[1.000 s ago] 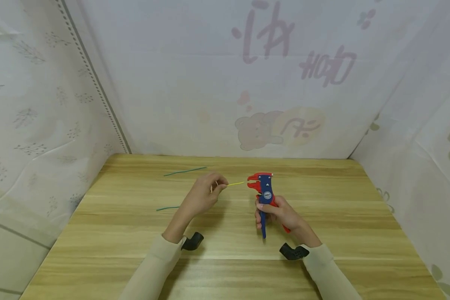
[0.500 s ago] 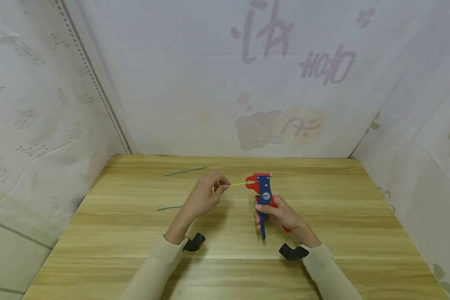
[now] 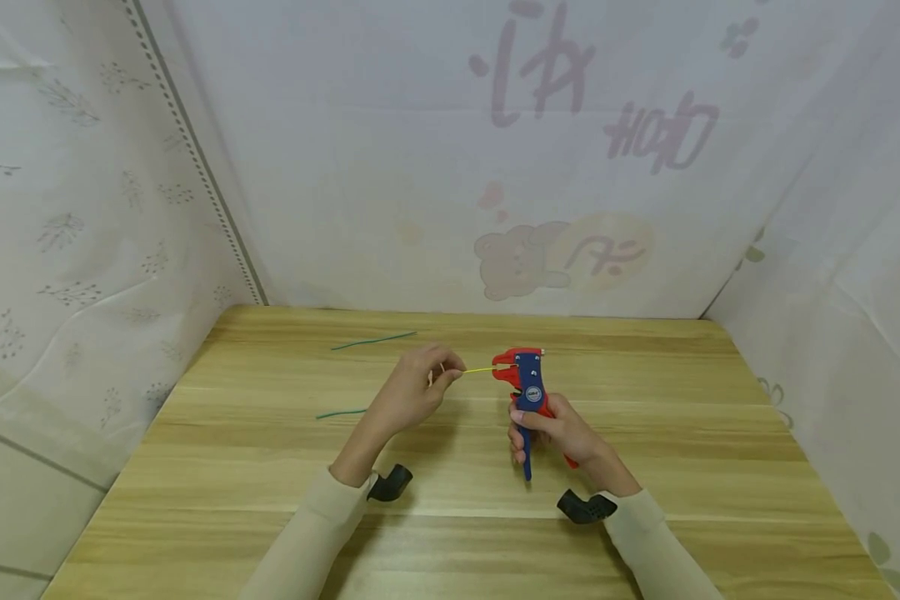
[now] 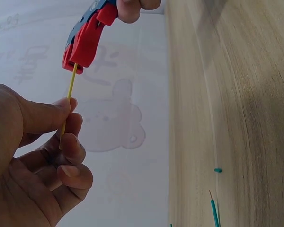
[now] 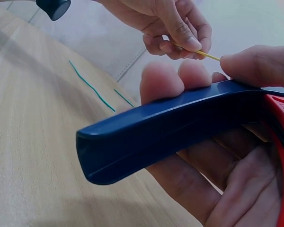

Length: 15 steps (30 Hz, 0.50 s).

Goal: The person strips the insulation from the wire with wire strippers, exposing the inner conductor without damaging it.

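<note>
My left hand (image 3: pixel 412 390) pinches a thin yellow wire (image 4: pixel 71 86) between thumb and fingertips. The wire's far end goes in between the red jaws of a wire stripper (image 3: pixel 531 379), seen most closely in the left wrist view. My right hand (image 3: pixel 562 427) grips this blue and red tool around its handles, fingers curled over the blue handle (image 5: pixel 170 120) and thumb on the near side. The handles stand apart, and the tool is held upright above the table. Inside the jaws the wire's tip is hidden.
Two green wires lie on the wooden table (image 3: pixel 645 467): one farther back (image 3: pixel 373 341), one (image 3: pixel 341 413) partly behind my left forearm. A small green scrap (image 4: pixel 218 170) lies near a wire end with bare copper (image 4: pixel 214 210). Printed cloth (image 3: pixel 375 183) hangs behind and at the sides.
The yellow wire has gone from just short of the stripper's jaws to between them. My left hand has shifted slightly right; the right hand stays nearly still.
</note>
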Each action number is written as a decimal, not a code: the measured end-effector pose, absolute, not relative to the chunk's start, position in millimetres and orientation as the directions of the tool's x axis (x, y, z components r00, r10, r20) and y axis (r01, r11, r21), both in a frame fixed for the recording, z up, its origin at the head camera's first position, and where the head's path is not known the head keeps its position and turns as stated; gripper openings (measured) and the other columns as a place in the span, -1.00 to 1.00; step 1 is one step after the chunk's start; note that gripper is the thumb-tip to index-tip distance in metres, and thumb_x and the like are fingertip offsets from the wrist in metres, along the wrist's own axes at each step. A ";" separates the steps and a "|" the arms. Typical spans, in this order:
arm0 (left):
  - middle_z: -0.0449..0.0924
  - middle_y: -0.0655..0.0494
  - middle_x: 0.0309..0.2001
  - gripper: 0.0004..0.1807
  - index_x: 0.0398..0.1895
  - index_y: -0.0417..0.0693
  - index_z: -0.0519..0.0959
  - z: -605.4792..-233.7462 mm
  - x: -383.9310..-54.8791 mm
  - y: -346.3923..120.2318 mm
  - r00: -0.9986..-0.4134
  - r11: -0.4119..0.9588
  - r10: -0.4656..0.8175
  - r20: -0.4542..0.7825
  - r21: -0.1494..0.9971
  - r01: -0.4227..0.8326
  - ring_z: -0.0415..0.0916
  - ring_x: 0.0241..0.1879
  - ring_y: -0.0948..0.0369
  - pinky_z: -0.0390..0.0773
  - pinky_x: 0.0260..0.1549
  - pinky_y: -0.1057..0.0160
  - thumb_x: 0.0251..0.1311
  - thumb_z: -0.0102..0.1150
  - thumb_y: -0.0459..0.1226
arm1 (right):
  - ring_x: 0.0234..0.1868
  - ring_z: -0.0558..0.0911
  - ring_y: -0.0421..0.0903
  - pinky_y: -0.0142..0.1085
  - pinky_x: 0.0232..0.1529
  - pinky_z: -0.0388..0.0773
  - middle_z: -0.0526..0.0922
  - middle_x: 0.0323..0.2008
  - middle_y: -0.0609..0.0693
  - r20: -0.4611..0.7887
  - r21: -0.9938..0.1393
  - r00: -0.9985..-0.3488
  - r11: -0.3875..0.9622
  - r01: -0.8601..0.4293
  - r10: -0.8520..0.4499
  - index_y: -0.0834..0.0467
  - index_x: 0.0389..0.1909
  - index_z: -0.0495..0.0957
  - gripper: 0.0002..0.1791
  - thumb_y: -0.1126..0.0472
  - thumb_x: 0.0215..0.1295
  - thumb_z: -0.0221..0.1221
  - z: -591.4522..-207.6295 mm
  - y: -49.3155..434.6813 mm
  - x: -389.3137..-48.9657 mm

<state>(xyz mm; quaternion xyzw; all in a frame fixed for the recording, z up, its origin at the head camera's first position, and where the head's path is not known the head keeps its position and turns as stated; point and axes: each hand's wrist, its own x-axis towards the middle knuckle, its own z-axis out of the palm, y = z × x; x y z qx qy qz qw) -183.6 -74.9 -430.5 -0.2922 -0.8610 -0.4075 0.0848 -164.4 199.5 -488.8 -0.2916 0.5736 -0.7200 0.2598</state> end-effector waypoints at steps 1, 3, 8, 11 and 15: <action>0.66 0.12 -0.29 -0.93 -0.22 -0.04 0.68 -430.7 -183.6 -74.8 -0.814 0.497 0.434 0.386 0.651 0.574 0.43 -0.44 0.30 0.46 -0.47 0.36 0.41 0.22 -0.35 | -0.45 0.74 -0.12 -0.21 -0.26 0.75 0.67 -0.45 -0.01 0.123 -0.978 -0.695 -0.206 0.037 -0.709 0.27 -0.10 0.43 -0.86 0.31 0.62 -0.08 -489.2 199.4 -164.6; 0.66 0.12 -0.30 -0.93 -0.23 -0.05 0.68 -430.7 -183.6 -74.4 -0.813 0.496 0.434 0.389 0.650 0.576 0.43 -0.45 0.30 0.46 -0.47 0.36 0.40 0.23 -0.35 | -0.45 0.74 -0.13 -0.22 -0.27 0.75 0.66 -0.45 -0.02 0.126 -0.979 -0.695 -0.203 0.029 -0.708 0.29 -0.11 0.43 -0.85 0.32 0.62 -0.09 -489.9 199.4 -164.9; 0.66 0.11 -0.30 -0.93 -0.24 -0.04 0.68 -430.2 -183.3 -73.4 -0.813 0.497 0.434 0.388 0.650 0.575 0.43 -0.45 0.29 0.46 -0.47 0.37 0.40 0.23 -0.35 | -0.48 0.73 -0.16 -0.25 -0.31 0.74 0.64 -0.48 -0.02 0.128 -0.982 -0.695 -0.186 0.008 -0.707 0.49 -0.13 0.35 -0.76 0.30 0.61 -0.06 -491.1 199.3 -165.1; 0.67 0.09 -0.30 -0.92 -0.25 -0.05 0.68 -429.6 -183.1 -73.0 -0.813 0.495 0.435 0.387 0.652 0.575 0.43 -0.45 0.29 0.47 -0.47 0.36 0.40 0.23 -0.35 | -0.50 0.72 -0.17 -0.26 -0.34 0.73 0.63 -0.50 -0.03 0.121 -0.985 -0.696 -0.173 0.005 -0.707 0.59 -0.16 0.29 -0.66 0.29 0.60 -0.04 -490.8 199.0 -164.7; 0.66 0.08 -0.30 -0.92 -0.25 -0.05 0.68 -429.1 -183.1 -72.9 -0.810 0.495 0.438 0.389 0.648 0.579 0.43 -0.44 0.28 0.46 -0.46 0.36 0.40 0.23 -0.35 | -0.52 0.70 -0.19 -0.29 -0.37 0.71 0.61 -0.52 -0.06 0.119 -0.985 -0.697 -0.170 0.005 -0.707 0.62 -0.21 0.29 -0.64 0.30 0.60 -0.04 -489.8 198.8 -164.3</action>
